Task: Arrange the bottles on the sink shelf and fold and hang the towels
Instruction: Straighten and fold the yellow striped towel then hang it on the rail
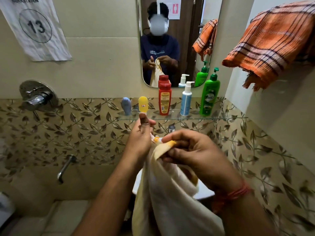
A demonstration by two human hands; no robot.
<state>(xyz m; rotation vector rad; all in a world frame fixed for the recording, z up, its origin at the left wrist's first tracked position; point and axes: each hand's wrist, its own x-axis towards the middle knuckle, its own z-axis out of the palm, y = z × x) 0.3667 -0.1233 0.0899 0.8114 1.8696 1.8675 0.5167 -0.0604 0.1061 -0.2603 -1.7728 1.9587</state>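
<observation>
both hands pinching the top edge of a cream towel [170, 201], left hand [139, 138], right hand [192, 150], five bottles lined up on the glass shelf [196, 118], orange checked towel [269, 43] hanging up right

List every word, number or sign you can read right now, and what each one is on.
"WORKSTATION": top of the paper sheet on the wall.
"13": circled on the same sheet.
"Vatika": green pump bottle.
Red bottle, white-and-blue pump bottle, yellow bottle: label print too small to read.
Pink figure sign reflected in the mirror: pictogram, no readable words.
</observation>
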